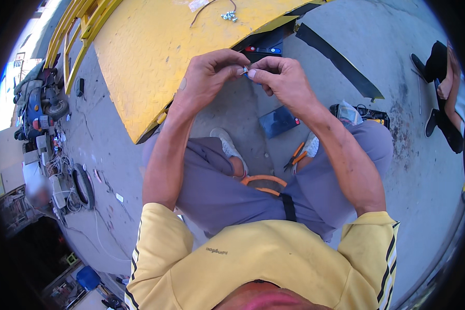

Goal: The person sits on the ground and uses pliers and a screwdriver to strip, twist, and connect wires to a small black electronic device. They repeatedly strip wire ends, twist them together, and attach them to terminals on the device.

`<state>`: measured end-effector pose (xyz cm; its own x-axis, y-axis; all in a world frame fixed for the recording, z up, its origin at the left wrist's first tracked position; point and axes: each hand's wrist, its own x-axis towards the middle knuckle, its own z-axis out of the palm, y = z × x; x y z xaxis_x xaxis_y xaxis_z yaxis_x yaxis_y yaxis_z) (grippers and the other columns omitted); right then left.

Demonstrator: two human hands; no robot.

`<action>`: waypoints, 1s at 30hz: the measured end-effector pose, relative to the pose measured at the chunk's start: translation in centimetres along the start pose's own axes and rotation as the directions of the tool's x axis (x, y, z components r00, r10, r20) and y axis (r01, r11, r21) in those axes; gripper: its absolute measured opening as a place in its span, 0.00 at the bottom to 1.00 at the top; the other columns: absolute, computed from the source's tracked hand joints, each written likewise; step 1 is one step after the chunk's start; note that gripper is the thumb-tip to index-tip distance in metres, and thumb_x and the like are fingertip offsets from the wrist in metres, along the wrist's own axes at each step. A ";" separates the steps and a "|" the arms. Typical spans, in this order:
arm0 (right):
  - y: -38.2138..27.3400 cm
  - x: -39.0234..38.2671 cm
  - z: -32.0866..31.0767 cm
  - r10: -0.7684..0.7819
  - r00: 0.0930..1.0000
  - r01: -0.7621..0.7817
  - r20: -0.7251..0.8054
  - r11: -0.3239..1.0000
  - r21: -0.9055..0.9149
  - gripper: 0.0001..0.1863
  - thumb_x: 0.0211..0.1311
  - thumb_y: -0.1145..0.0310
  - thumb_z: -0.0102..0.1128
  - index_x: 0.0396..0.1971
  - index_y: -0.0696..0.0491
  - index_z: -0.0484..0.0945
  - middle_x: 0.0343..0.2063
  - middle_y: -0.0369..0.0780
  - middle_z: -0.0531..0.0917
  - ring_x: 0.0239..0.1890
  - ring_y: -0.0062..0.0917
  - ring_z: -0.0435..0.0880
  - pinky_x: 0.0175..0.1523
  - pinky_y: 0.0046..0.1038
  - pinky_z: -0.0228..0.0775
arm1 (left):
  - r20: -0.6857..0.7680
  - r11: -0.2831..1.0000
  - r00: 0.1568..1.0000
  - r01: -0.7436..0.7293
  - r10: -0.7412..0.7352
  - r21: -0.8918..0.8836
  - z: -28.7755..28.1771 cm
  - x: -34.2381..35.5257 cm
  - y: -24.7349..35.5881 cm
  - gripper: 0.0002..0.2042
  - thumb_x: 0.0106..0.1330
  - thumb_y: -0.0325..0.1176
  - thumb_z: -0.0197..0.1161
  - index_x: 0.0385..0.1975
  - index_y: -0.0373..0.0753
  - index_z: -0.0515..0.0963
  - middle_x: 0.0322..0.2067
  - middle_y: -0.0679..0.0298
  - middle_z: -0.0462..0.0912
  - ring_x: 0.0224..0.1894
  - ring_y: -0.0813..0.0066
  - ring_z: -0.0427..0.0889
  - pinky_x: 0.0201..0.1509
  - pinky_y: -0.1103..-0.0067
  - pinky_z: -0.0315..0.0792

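Note:
Both of my hands are raised over the edge of a yellow metal plate [139,51]. My left hand [214,77] is closed, fingertips pinched on a small silver fastener [245,70]. My right hand [281,80] meets it from the other side, thumb and forefinger on the same piece. A cluster of small silver nuts or bolts [229,16] and a brown wire [201,14] lie on the plate. Under its edge are dark batteries [263,50] with red and blue caps; another dark battery [279,122] sits on the ground below my hands.
Orange-handled cutters [294,155] lie by my right foot, an open toolbox [377,114] by my right knee. A long black strip [336,57] is on the concrete. Another person [444,98] crouches at right. A scooter [36,108], tire [82,186] and tangled cables [62,165] are at left.

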<state>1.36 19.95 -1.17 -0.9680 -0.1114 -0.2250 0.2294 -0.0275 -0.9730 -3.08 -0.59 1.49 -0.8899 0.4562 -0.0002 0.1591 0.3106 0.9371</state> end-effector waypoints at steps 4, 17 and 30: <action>0.1 0.1 -0.2 0.012 0.998 -0.017 0.055 0.996 0.087 0.12 0.64 0.65 0.70 0.40 0.58 0.88 0.28 0.32 0.85 0.26 0.12 0.76 0.31 0.19 0.69 | 0.005 0.999 1.000 -0.023 0.022 0.044 -0.1 -0.2 0.2 0.07 0.69 0.21 0.67 0.42 0.37 0.87 0.30 0.73 0.83 0.32 0.86 0.77 0.35 0.85 0.72; 0.6 0.5 -0.4 0.041 0.995 -0.066 0.087 0.949 0.308 0.10 0.66 0.66 0.68 0.38 0.57 0.88 0.27 0.31 0.84 0.25 0.11 0.76 0.32 0.19 0.68 | -0.020 0.954 0.968 -0.241 0.249 0.179 0.4 -0.1 -0.1 0.09 0.65 0.20 0.69 0.43 0.34 0.84 0.35 0.64 0.85 0.41 0.77 0.86 0.46 0.79 0.81; 0.0 0.5 -0.2 0.027 0.994 -0.058 0.102 0.947 0.317 0.10 0.66 0.66 0.69 0.40 0.57 0.88 0.28 0.31 0.85 0.27 0.11 0.77 0.32 0.19 0.69 | -0.023 0.970 0.975 -0.216 0.220 0.116 0.2 -0.7 0.0 0.08 0.70 0.20 0.66 0.47 0.32 0.83 0.42 0.65 0.85 0.43 0.80 0.85 0.48 0.81 0.81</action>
<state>0.91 20.10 -1.32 -0.9460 -0.2124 -0.2447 0.3057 -0.3345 -0.8914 -2.40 -0.76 1.45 -0.8427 0.4941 0.2136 0.3957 0.2996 0.8681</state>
